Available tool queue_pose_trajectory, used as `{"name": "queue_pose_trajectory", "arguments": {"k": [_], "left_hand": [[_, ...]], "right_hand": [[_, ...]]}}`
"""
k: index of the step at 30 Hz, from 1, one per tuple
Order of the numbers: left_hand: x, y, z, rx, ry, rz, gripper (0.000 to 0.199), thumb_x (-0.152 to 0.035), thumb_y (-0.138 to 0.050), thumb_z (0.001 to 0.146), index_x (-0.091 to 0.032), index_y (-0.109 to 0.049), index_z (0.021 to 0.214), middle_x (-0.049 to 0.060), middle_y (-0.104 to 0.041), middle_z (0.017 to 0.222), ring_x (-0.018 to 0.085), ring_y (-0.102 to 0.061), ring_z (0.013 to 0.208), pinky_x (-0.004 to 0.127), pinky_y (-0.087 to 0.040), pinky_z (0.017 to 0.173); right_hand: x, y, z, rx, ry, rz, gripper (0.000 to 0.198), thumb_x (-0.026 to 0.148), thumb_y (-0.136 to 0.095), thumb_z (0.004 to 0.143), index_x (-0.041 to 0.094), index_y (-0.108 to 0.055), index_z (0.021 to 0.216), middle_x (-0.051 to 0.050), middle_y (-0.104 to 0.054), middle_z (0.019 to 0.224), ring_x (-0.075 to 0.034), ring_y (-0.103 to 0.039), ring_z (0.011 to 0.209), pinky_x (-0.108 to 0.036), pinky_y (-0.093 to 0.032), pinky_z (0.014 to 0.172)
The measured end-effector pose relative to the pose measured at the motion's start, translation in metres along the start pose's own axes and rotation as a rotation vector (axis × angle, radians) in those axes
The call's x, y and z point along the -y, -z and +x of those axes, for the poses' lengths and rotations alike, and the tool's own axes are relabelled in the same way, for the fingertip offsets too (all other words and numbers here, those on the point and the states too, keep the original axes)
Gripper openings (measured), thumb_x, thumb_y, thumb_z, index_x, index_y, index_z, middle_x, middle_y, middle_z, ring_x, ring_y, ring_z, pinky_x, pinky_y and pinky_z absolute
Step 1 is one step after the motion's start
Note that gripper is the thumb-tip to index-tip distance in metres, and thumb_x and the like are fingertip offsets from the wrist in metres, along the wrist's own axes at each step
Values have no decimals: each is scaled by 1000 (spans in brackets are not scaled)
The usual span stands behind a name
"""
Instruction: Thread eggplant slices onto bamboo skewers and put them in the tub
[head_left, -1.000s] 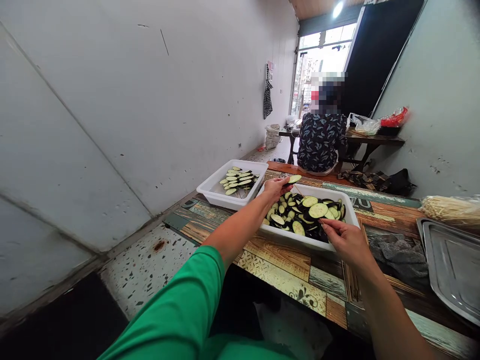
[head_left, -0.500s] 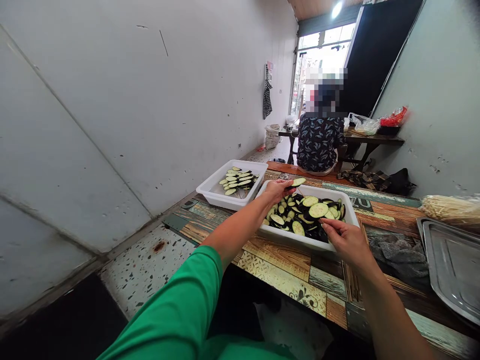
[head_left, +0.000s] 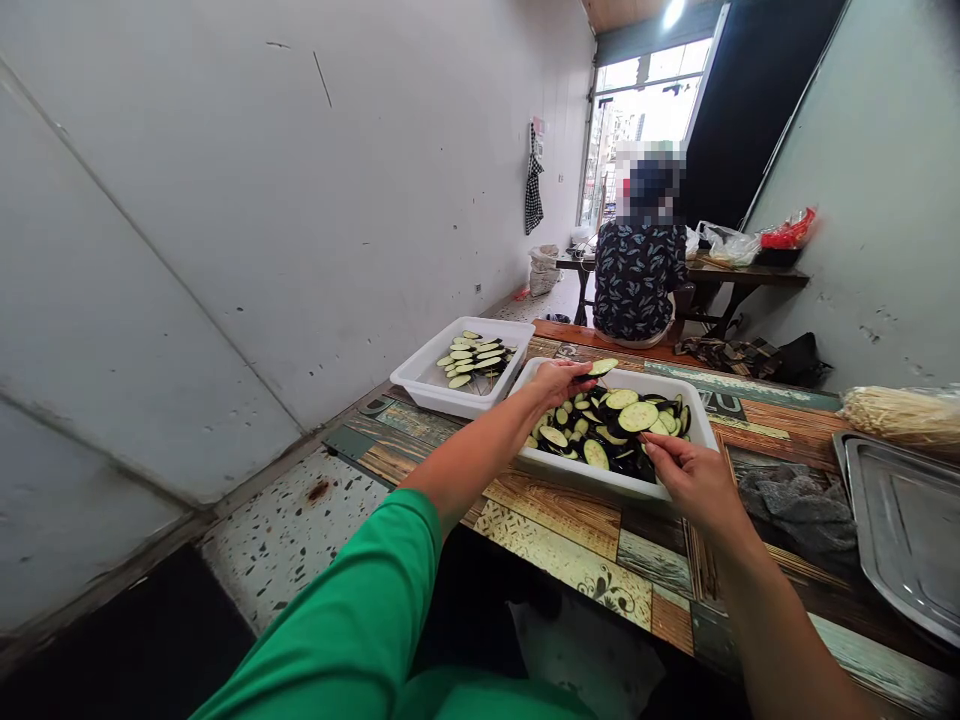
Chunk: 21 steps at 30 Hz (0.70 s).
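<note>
In a white tub point(head_left: 701, 425) lie many oval eggplant slices point(head_left: 596, 455) with dark skin and pale flesh. Over its far left part, my left hand point(head_left: 556, 385) pinches one eggplant slice point(head_left: 602, 368) between thumb and fingers. My right hand point(head_left: 694, 475), at the tub's near right, closes on the end of a thin wooden skewer point(head_left: 643, 437). A large slice point(head_left: 638, 416) lies at or behind the skewer; I cannot tell whether it is threaded. To the left, a second white tub point(head_left: 420, 385) holds skewered eggplant slices point(head_left: 476, 358).
Loose skewers point(head_left: 701, 565) lie right of the tub, with a dark grey cloth point(head_left: 799, 510). Metal trays point(head_left: 911, 530) and a bag of skewers point(head_left: 904, 415) sit farther right. A person point(head_left: 636, 280) sits facing away on a bench point(head_left: 566, 333) beyond the table.
My left hand and its eggplant slice have shifted very slightly to the right. My right hand stays nearly in place, and the view has tilted a little.
</note>
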<state>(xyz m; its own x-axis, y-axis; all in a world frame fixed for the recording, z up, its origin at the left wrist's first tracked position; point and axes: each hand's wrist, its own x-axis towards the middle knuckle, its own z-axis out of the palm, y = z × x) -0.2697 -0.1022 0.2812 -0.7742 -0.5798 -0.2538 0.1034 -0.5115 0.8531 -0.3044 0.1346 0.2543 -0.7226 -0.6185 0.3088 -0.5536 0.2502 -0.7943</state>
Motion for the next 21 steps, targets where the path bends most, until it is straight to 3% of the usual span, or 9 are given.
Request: {"name": "queue_pose_trajectory", "arguments": {"k": [6, 11, 14, 16, 18, 21], "left_hand": [[1, -3, -3, 19, 28, 22, 13, -2, -69, 80, -7, -61, 72, 8, -67, 68, 10, -64, 54, 17, -53, 50], [6, -10, -10, 122, 99, 73, 15, -3, -75, 75, -9, -62, 69, 5, -66, 67, 9, -63, 55, 18, -53, 53], [8, -13, -11, 165, 98, 140, 17, -9, -78, 73, -10, -62, 69, 3, -63, 65, 5, -55, 49, 15, -44, 47], [9, -13, -9, 181, 38, 215, 16, -18, -77, 77, -11, -64, 73, 0, -61, 63, 3, -46, 44, 15, -37, 44], [10, -10, -5, 125, -105, 363, 18, -29, -69, 86, -12, -68, 80, 0, -61, 63, 3, -43, 44, 17, -37, 47], [13, -4, -1, -60, -432, 789, 20, -29, -61, 90, -14, -73, 89, 4, -69, 73, 10, -58, 62, 24, -47, 66]], "right_hand": [[6, 1, -1, 7, 14, -28, 46, 47, -53, 77, 14, -80, 95, -10, -78, 84, -27, -70, 76, -36, -52, 70], [3, 0, -1, -27, 25, -36, 45, 46, -53, 79, 14, -80, 93, -10, -77, 80, -25, -68, 71, -34, -50, 65], [1, -2, -1, -43, 24, -15, 43, 46, -53, 79, 15, -80, 93, -10, -77, 81, -25, -69, 73, -33, -50, 66], [1, -4, -1, -64, 14, -1, 43, 46, -54, 78, 15, -79, 94, -11, -77, 83, -25, -69, 75, -33, -50, 66], [1, -4, -2, -107, -7, 16, 45, 46, -54, 79, 13, -78, 97, -11, -76, 84, -24, -68, 73, -32, -49, 64], [-4, -5, -4, -219, -24, 75, 52, 51, -51, 84, 10, -74, 108, -11, -74, 78, -19, -63, 61, -29, -46, 54]]}}
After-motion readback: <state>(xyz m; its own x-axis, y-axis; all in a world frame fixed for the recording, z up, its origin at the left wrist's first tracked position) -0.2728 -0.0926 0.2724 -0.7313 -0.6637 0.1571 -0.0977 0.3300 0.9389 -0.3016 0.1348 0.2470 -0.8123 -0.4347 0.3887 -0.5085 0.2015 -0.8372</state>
